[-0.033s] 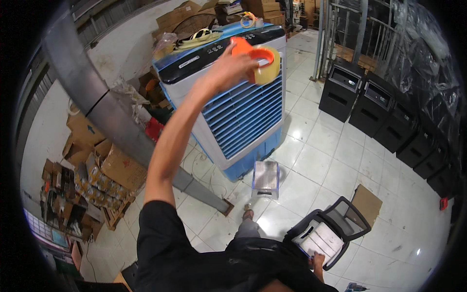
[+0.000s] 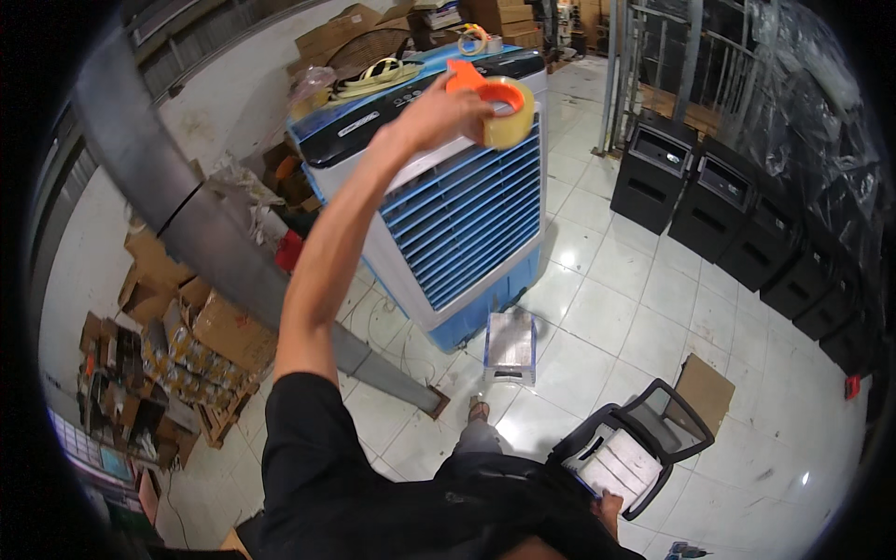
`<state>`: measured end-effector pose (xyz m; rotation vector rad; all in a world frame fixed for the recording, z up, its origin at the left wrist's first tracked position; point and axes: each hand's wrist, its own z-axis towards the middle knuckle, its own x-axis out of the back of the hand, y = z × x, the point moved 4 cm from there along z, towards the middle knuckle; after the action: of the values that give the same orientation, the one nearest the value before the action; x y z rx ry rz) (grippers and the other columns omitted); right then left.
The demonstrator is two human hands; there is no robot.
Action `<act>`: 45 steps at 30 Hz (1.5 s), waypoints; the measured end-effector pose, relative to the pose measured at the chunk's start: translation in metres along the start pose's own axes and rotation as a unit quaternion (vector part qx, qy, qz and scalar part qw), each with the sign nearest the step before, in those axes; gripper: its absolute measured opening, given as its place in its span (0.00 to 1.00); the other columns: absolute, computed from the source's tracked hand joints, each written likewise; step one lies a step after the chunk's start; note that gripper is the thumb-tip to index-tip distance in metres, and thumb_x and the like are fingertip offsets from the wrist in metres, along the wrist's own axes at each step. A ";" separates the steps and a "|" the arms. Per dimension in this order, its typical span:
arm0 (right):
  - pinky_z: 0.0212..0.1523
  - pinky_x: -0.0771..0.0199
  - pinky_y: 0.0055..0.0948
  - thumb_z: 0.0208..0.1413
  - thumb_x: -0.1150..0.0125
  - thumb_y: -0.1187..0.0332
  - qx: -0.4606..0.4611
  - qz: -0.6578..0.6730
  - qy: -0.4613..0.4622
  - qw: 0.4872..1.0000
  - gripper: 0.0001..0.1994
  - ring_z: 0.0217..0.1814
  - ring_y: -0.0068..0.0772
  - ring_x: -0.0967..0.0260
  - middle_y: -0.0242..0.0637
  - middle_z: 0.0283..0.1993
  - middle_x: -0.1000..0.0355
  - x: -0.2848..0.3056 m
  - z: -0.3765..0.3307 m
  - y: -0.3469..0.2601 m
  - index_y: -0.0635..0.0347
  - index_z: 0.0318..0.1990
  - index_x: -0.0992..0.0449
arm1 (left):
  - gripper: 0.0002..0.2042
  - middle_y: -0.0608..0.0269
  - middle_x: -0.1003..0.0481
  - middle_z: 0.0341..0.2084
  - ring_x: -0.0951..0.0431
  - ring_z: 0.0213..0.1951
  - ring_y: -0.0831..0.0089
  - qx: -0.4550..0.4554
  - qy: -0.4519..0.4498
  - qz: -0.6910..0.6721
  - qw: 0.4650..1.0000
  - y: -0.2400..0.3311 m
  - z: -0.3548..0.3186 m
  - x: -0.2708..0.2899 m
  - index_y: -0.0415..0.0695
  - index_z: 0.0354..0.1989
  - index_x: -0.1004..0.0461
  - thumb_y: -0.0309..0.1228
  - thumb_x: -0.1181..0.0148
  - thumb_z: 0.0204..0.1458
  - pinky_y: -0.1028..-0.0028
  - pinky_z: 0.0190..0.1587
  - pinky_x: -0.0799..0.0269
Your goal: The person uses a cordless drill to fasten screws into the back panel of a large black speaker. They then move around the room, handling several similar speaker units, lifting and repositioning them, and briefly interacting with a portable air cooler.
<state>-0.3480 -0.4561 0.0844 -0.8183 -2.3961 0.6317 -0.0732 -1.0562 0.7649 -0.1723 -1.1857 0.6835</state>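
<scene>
My left hand (image 2: 437,117) is stretched far forward, its fingers closed round an orange tape dispenser (image 2: 464,77) that carries a wide roll of clear yellowish tape (image 2: 509,129). The dispenser is in front of the upper edge of a blue and white air cooler (image 2: 467,224) with a slatted front; whether they touch I cannot tell. Low on the right, my right hand (image 2: 609,507) grips the near edge of a white panel-like piece (image 2: 621,464) with dark stripes and a blue edge. That piece rests over the seat of a black mesh-backed chair (image 2: 665,417).
A similar pale, blue-edged piece (image 2: 511,341) stands on the tiled floor before the cooler. Yellow straps (image 2: 383,73) and tape rolls (image 2: 473,39) lie on the cooler. A grey metal post (image 2: 224,233) slants on the left, beside cartons (image 2: 229,327). Several black cabinets (image 2: 653,173) line the right.
My left hand and the tape dispenser have shifted slightly upward in the picture. My right hand keeps its hold on the striped panel.
</scene>
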 end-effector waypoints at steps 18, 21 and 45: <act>0.22 0.26 0.38 0.46 0.44 0.64 -0.123 -0.057 0.091 0.987 0.16 0.19 0.38 0.29 0.44 0.20 0.30 -0.147 -0.132 0.031 0.72 0.34 0.27 | 0.10 0.60 0.25 0.31 0.32 0.46 0.63 0.105 -0.162 0.111 0.975 -0.290 0.074 -0.177 0.46 0.34 0.24 0.26 0.46 0.41 0.63 0.47 0.40; 0.16 0.25 0.38 0.48 0.45 0.67 -0.106 0.011 0.105 0.989 0.15 0.20 0.39 0.28 0.44 0.23 0.30 -0.115 -0.164 -0.030 0.75 0.34 0.28 | 0.16 0.59 0.27 0.41 0.34 0.51 0.61 0.167 -0.188 0.090 0.964 -0.292 0.086 -0.198 0.49 0.45 0.27 0.28 0.46 0.44 0.60 0.50 0.39; 0.26 0.25 0.37 0.56 0.50 0.61 0.060 -0.403 -0.284 0.868 0.23 0.36 0.47 0.25 0.51 0.44 0.29 -0.080 0.092 -0.175 0.72 0.52 0.39 | 0.15 0.52 0.24 0.31 0.24 0.39 0.58 0.618 -0.481 -0.225 0.580 0.543 -0.477 -0.086 0.44 0.37 0.25 0.39 0.39 0.44 0.60 0.41 0.30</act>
<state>-0.4219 -0.6559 0.0899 0.5243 -2.8305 0.7021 0.1189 -0.5714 0.2570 1.8673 -1.3538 1.0211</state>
